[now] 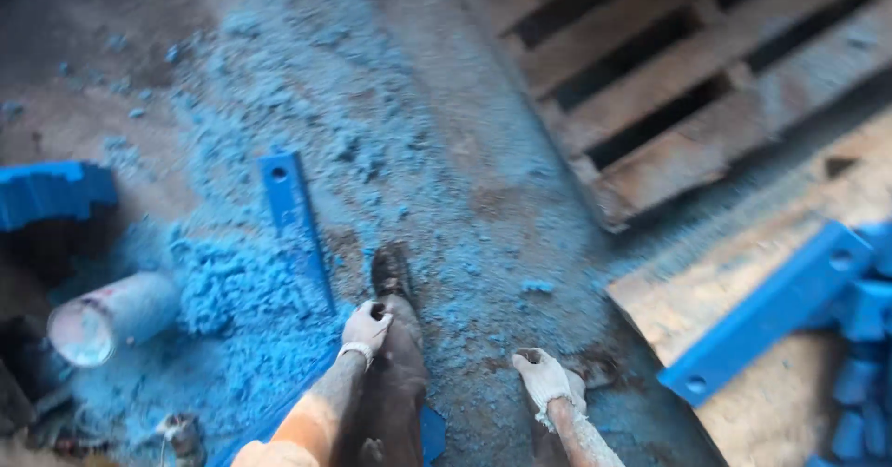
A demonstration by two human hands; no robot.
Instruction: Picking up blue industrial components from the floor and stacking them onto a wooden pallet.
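My left hand (pixel 365 326), in a dirty white glove, hangs curled into a loose fist above my leg and dark shoe (pixel 392 274). No object shows in it. My right hand (pixel 544 375), also gloved, is curled shut lower right, over the dusty floor, with nothing visible in it. A flat blue bar with holes (pixel 294 218) lies on the floor just left of my left hand, in a spread of blue shavings (pixel 223 290).
A wooden pallet (pixel 669 86) lies at the upper right. A second pallet (pixel 743 272) at right carries a long blue bar (pixel 771 311) and a pile of blue parts (pixel 864 337). A pale cylinder (pixel 110 318) and a blue moulded part (pixel 51 191) sit at left.
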